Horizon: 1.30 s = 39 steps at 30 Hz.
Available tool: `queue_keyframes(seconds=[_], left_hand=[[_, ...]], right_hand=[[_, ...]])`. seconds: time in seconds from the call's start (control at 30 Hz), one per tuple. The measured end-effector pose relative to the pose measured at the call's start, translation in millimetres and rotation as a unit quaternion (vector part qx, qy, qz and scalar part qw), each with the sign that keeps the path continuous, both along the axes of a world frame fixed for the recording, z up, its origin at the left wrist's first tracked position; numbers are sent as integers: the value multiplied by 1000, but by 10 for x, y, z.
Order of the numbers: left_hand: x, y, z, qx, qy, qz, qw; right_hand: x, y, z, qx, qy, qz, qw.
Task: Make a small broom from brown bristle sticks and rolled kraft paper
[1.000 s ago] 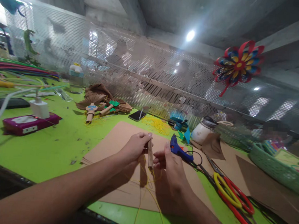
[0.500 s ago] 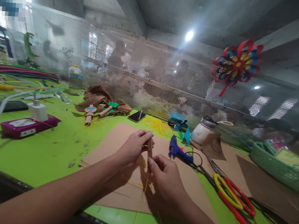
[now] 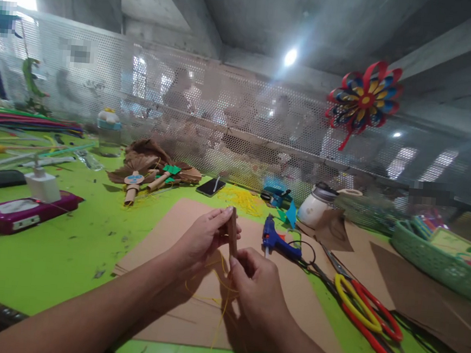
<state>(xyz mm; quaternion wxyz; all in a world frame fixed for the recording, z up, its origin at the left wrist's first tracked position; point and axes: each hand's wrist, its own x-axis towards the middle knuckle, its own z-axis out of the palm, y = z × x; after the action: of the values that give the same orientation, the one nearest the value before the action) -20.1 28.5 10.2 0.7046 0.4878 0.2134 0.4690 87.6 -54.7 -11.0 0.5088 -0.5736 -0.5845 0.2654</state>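
Observation:
My left hand [image 3: 202, 238] pinches the upper part of a small brown paper roll [image 3: 232, 236], held upright above a sheet of brown cardboard [image 3: 174, 231]. My right hand [image 3: 257, 289] is closed just below it, fingertips at the lower end of the roll, where thin yellow strands [image 3: 220, 306] hang down and curl over the cardboard. What the right fingers grip is hidden by the hand itself.
A blue glue gun [image 3: 275, 241] lies right of the hands, scissors with yellow and red handles [image 3: 366, 306] beyond. On the green table [image 3: 59, 244]: a magenta box with a charger [image 3: 24, 211], finished paper figures [image 3: 150, 167], a phone [image 3: 210, 186], a white jar [image 3: 317, 206], a green basket [image 3: 433, 257]. A mesh screen [image 3: 224, 116] runs behind.
My right hand has closed in on the lower end of the roll. Both hands and the roll shifted slightly left in view as my head turned.

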Motion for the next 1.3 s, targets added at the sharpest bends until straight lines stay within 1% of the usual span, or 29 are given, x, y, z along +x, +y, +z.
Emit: queue_keyframes(seconds=[0.1,0.2,0.27,0.37,0.6,0.73,0.83,1.03,1.13,1.23,1.3], left_hand=[[2,-35,8,-17,5,-42,999],[-5,-73,10,-36,-12,-86,996],[-11,-79,1,-43,-29,-101,993],[-8,-72,-23,-43,-35,-115,992],[44,-138,-57,-79,-48,-114,989],[51,-134,-48,-49,-43,-128,990],[48,-91,-51,-24,-35,-138,990],[17,-54,-67,-36,-21,-98,994],[8,-36,-84,-36,-7,-81,996],[1,-16,-81,-37,-1,-69,997],[-9,-10,-57,-29,-4,-75,997]], right_hand=[[51,56,-33,13,15,-5,1000],[102,109,-51,26,21,-26,999],[118,128,-49,29,28,-36,999],[114,138,-43,27,35,-30,999],[109,161,-60,31,54,-31,998],[101,164,-49,31,56,-38,997],[87,161,-61,36,73,-29,996],[80,160,-114,23,71,-14,997],[58,145,-109,23,98,19,995],[40,128,-106,37,111,34,993],[47,124,-111,50,93,31,994]])
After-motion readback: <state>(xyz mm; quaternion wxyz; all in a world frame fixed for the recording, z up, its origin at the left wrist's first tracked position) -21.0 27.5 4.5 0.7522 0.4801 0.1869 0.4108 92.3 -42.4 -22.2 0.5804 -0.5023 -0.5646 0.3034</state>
